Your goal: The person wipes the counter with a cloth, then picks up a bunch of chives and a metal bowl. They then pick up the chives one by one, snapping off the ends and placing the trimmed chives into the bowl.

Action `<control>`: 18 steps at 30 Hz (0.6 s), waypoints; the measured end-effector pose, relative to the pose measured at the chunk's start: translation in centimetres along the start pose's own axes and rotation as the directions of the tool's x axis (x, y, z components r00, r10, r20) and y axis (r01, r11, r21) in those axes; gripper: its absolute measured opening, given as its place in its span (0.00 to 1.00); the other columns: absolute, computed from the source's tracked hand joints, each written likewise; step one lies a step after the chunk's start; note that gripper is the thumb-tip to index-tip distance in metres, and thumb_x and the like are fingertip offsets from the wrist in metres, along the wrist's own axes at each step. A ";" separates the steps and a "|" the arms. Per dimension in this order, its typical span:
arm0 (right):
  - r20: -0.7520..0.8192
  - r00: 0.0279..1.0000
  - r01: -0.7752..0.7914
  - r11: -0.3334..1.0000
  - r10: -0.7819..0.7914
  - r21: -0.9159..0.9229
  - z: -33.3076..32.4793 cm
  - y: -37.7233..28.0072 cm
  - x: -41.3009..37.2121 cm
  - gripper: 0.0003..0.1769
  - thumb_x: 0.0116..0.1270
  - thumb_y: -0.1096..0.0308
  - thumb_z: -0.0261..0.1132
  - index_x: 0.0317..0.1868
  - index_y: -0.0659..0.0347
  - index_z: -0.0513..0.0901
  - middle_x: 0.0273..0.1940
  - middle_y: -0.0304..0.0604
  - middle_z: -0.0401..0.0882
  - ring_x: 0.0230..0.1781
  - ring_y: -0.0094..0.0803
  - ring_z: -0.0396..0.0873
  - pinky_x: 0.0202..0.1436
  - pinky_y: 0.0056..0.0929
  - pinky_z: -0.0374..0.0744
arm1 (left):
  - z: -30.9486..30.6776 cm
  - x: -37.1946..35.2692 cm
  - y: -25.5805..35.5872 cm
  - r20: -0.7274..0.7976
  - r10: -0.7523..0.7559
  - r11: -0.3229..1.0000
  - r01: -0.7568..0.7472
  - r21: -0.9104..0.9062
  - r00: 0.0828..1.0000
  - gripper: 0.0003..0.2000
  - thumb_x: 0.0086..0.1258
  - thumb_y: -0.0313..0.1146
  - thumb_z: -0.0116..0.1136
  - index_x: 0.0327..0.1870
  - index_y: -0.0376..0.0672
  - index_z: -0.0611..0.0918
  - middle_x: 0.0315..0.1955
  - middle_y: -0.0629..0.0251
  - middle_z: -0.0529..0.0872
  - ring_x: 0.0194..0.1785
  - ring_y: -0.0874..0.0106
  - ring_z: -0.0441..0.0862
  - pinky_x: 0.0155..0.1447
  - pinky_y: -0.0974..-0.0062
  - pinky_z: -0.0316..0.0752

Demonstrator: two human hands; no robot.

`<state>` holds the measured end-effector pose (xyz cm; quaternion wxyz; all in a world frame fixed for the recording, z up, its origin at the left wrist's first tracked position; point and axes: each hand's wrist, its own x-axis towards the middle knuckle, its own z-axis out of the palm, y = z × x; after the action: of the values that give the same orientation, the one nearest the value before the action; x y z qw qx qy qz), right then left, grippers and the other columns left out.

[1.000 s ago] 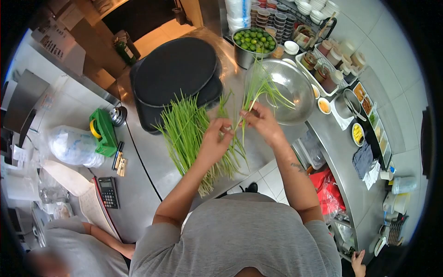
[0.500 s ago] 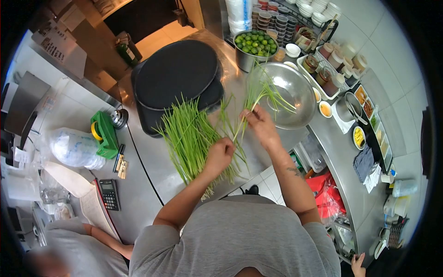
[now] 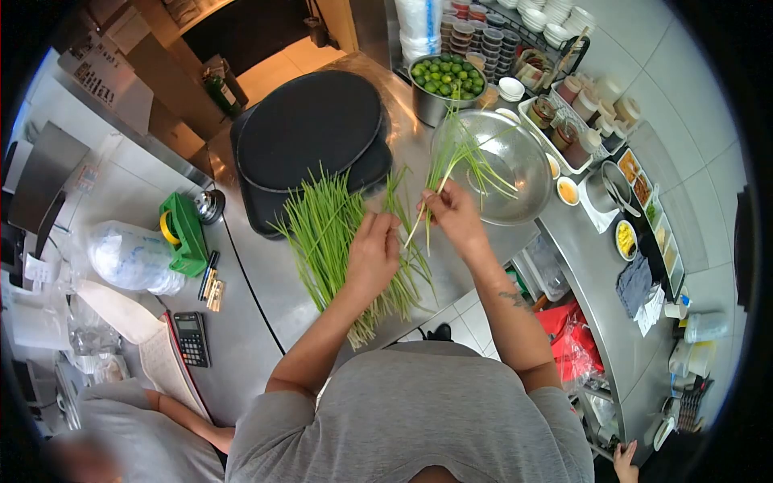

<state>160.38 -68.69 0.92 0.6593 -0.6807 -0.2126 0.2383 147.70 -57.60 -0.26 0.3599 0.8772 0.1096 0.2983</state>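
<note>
Chives (image 3: pixel 330 241) lie in a loose fan across the middle of the worktop (image 3: pixel 262 302). Their pale root ends reach its near edge and their tips run up against the black trays (image 3: pixel 310 129) toward the far edge.

The left hand (image 3: pixel 372 253) rests on the right side of the pile with its fingers mostly straight and close together. I cannot tell whether it pinches a stalk underneath. The right hand (image 3: pixel 455 213) is closed around a small bunch (image 3: pixel 460 153), gripped low on the stalks. The bunch is held clear of the worktop, and its leaves spray out over the near rim of the steel bowl (image 3: pixel 527 189) toward the right edge.

The work looks like picking stalks off the pile and gathering them. To do it well, I would keep the left fingers light and lift only a few stalks at a time, since a heavy press bruises them. The root ends in the right hand should stay level, so the bunch does not splay further. That grip needs to be firm but not crushing (thin leaves kink easily).

The stalks are long, thin and bright green, paler at the base. They lie roughly parallel, though a few at the right side of the pile cross the others. The leaves of the held bunch bend outward at their tips.
</note>
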 end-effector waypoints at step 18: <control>0.001 0.994 0.113 0.993 -0.113 -0.034 0.9 1.0 -1.7 0.06 0.70 0.68 0.54 0.39 0.63 0.73 0.30 0.37 0.77 0.28 0.20 0.73 0.33 0.21 0.72 | 2.3 -0.8 -2.0 0.543 -0.467 0.072 0.642 -0.764 0.698 0.01 0.64 0.25 0.55 0.34 0.40 0.77 0.26 0.73 0.78 0.29 0.80 0.72 0.33 0.83 0.64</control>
<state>158.46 -69.01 0.03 0.6600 -0.6789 -0.2546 0.1965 148.53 -57.76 -3.32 0.8797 0.4165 0.2173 0.0742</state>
